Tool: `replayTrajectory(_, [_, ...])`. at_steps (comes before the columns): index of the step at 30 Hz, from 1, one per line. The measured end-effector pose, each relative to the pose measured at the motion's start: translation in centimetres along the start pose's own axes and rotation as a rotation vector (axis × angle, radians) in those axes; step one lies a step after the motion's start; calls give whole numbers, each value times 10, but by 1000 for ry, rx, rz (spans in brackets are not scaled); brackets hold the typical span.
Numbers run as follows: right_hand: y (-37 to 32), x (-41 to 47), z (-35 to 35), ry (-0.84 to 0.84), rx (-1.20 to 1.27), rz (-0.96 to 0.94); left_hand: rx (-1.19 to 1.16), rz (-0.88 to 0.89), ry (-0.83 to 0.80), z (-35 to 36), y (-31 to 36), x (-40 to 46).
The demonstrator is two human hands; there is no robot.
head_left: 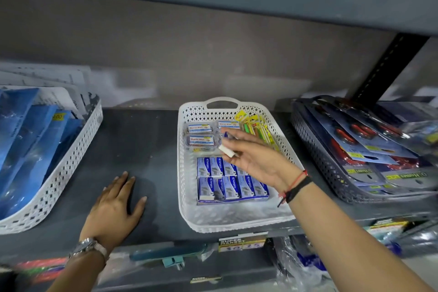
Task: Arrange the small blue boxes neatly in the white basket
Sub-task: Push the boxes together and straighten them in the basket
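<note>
A white perforated basket [187, 187] sits on the grey shelf, centre right. Inside it, several small blue boxes [228, 185] lie packed in two rows toward the front. My right hand [256, 156] hovers above them, palm up, fingers curled loosely around a small box [228, 151] whose white end shows. My left hand [116, 206] rests flat on the bare shelf to the left of the basket, fingers spread, holding nothing.
Clear labelled tubs [200, 135] and yellow-green packets [257, 129] fill the basket's back. A white basket of blue packs [71, 163] stands at far left, a dark basket of carded scissors [331, 168] at right. Another shelf hangs overhead.
</note>
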State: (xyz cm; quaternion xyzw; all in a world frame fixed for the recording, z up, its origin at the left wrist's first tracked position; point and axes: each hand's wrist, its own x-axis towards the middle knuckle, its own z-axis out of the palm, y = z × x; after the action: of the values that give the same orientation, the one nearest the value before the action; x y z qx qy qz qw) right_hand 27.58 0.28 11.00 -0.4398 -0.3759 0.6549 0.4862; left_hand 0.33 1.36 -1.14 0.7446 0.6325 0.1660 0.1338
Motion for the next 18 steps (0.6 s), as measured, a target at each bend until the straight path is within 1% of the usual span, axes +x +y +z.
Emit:
replayTrajectory(1, [0,1,1,33,53,29,2,2,-2,0,-1,0])
replayTrajectory(3, [2,4,1,130,33,51,6,3,-12,1,-2,0])
replayTrajectory(7, [10,7,-6,294,-299,42,4,3,-20,0,-2,0])
replayTrajectory(9, [16,5,-10,351,-404,22,2,0,-20,0,-2,0])
replayTrajectory(11, [22,3,-13,400,-419,26,2,3,-22,0,-2,0])
replayTrajectory(15, [34,-1,-17,474,-428,111,2,9,-28,-1,-1,1])
replayTrajectory(18, [43,-2,-17,513,-526,119,3,11,-27,-1,-2,0])
